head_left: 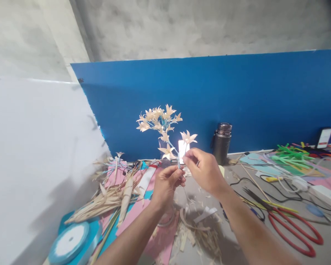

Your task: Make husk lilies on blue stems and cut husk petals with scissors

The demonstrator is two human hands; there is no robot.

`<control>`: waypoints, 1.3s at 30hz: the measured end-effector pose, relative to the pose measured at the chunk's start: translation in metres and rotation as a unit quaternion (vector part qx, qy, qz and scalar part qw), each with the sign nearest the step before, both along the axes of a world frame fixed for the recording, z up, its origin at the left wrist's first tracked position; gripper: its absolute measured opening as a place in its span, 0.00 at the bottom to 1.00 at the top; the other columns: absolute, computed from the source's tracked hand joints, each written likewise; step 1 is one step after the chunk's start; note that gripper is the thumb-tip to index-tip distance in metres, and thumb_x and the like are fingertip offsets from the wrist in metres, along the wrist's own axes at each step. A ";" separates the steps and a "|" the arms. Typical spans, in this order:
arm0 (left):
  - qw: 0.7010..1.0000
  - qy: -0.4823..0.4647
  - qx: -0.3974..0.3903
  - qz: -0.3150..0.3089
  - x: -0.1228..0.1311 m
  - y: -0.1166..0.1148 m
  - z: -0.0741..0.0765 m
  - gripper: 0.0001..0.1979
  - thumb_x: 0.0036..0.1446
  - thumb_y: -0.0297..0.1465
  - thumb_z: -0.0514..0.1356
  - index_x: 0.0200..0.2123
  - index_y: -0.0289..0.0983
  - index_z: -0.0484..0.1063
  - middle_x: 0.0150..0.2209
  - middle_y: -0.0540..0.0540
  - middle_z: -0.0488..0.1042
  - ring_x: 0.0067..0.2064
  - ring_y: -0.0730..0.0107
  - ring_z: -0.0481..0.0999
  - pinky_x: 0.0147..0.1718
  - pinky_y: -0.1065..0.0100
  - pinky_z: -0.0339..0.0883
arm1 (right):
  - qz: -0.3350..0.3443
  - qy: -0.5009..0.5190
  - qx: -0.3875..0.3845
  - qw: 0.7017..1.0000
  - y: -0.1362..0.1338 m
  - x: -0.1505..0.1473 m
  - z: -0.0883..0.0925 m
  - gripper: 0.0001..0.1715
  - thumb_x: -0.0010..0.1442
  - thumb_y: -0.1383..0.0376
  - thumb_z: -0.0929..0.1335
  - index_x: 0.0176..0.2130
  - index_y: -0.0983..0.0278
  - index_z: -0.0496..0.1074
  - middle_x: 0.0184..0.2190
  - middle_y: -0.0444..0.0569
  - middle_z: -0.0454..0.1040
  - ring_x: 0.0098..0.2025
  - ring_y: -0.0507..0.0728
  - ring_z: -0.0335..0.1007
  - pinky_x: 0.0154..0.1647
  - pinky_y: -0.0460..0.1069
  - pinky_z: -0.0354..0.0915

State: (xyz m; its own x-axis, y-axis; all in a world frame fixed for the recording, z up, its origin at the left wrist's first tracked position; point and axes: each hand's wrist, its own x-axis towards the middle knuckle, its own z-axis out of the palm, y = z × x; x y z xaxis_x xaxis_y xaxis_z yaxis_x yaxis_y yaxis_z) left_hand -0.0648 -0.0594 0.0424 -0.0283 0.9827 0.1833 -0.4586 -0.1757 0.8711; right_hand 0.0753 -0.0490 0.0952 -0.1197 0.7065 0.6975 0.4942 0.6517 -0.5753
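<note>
My left hand (pixel 167 181) is closed in a pinch round the thin blue stem of a spray of cream paper flowers (pixel 160 121), which stands upright in front of the blue board. My right hand (pixel 205 170) is closed beside it, its fingertips pinching a single cream flower (pixel 188 137) and a small white strip (pixel 182 150) against the same stem. Both hands hover above the table, close together and almost touching.
A blue ribbon roll (pixel 71 243) and dried husk strips (pixel 110 198) lie at the left. Pink and blue paper sheets (pixel 160 243) cover the front. A dark flask (pixel 222 142) stands by the blue board (pixel 237 95). Red-handled scissors (pixel 295 230), cables, pipe cleaners (pixel 292 154) and a phone (pixel 324 137) lie right.
</note>
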 end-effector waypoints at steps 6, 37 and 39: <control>1.000 0.009 0.010 0.018 -0.001 0.001 0.002 0.14 0.43 0.35 0.73 0.32 0.32 0.82 0.28 0.47 0.75 0.27 0.74 0.72 0.24 0.72 0.66 | -0.015 -0.020 0.041 0.999 0.001 0.001 -0.002 0.07 0.62 0.66 0.66 0.32 0.62 0.72 0.28 0.44 0.76 0.28 0.54 0.68 0.30 0.47 0.57; 0.995 0.058 -0.020 -0.075 -0.016 0.003 0.007 0.17 0.38 0.37 0.75 0.25 0.32 0.77 0.18 0.49 0.71 0.21 0.73 0.71 0.19 0.71 0.67 | 0.133 -0.124 0.076 0.980 0.000 0.003 -0.002 0.10 0.66 0.70 0.67 0.36 0.62 0.78 0.34 0.47 0.78 0.35 0.54 0.73 0.37 0.47 0.63; 0.996 0.077 -0.007 -0.046 -0.013 0.002 0.006 0.16 0.42 0.38 0.74 0.26 0.32 0.77 0.19 0.48 0.72 0.21 0.72 0.72 0.20 0.71 0.68 | 0.116 -0.147 0.075 0.979 -0.001 0.004 -0.002 0.11 0.66 0.70 0.66 0.35 0.62 0.78 0.33 0.47 0.78 0.35 0.55 0.73 0.37 0.47 0.63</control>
